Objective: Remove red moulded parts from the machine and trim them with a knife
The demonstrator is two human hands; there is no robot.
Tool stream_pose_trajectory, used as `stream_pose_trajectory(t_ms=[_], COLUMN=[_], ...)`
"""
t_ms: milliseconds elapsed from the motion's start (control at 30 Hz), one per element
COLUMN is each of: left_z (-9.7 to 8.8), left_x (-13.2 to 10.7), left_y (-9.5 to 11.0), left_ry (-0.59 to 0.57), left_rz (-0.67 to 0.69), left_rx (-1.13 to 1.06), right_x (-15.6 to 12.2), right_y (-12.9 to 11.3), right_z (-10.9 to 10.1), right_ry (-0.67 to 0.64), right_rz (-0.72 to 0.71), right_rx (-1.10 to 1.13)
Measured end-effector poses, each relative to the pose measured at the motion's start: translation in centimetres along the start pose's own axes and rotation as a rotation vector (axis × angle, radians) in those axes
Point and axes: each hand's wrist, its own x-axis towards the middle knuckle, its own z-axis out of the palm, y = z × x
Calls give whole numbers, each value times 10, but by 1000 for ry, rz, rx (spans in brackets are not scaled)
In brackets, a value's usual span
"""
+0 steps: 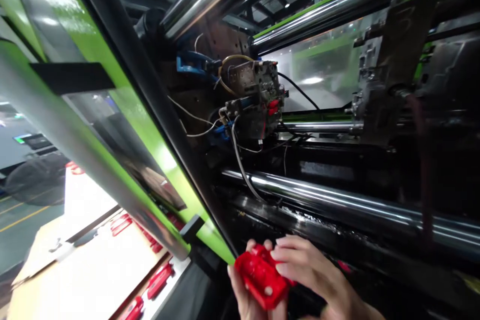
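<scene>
A glossy red molded plastic part (258, 276), hollow like a shell with a small pale round spot inside, is held low in front of the machine. My left hand (247, 307) grips it from below and the left, with a thumb along its side and fingertips showing behind the far end. The fingers of my right hand (318, 275) are bent against the part's right side; its thumb is hard to make out. Farther in, a metal mold half (243, 80) carries small red plastic pieces (273, 106) on its face.
Steel tie bars (318, 195) cross the dark machine interior. A second mold side (378, 90) stands at the right. Cables (240, 152) hang off the mold. At the left are a green door frame (157, 145) and a bench (90, 270) with several red parts (159, 281) along its edge.
</scene>
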Motion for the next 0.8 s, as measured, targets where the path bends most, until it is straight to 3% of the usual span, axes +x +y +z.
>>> stream_pose_trajectory(t_ms=[100, 200, 267, 333, 433, 667, 800], left_z=[24, 46, 52, 51, 47, 45, 39], left_x=[-1, -7, -11, -13, -12, -16, -16], left_y=[-11, -9, -4, -2, -3, -1, 0], left_ry=[9, -114, -142, -100, -89, -79, -99], left_rz=[-34, -47, -25, -3, 37, 106, 112], left_rx=[-420, -638, -540, -420, -277, -177, -155], right_x=[0, -2, -6, -9, -9, -3, -1], right_y=[-7, -13, -12, -9, -4, -7, -6], right_z=[1, -4, -7, -10, -14, -15, -18], right_ry=[6, 155, 268, 349, 401, 389, 316], right_rz=[25, 234, 429, 602, 760, 862, 850], right_rx=[-31, 41, 66, 123, 276, 414, 442])
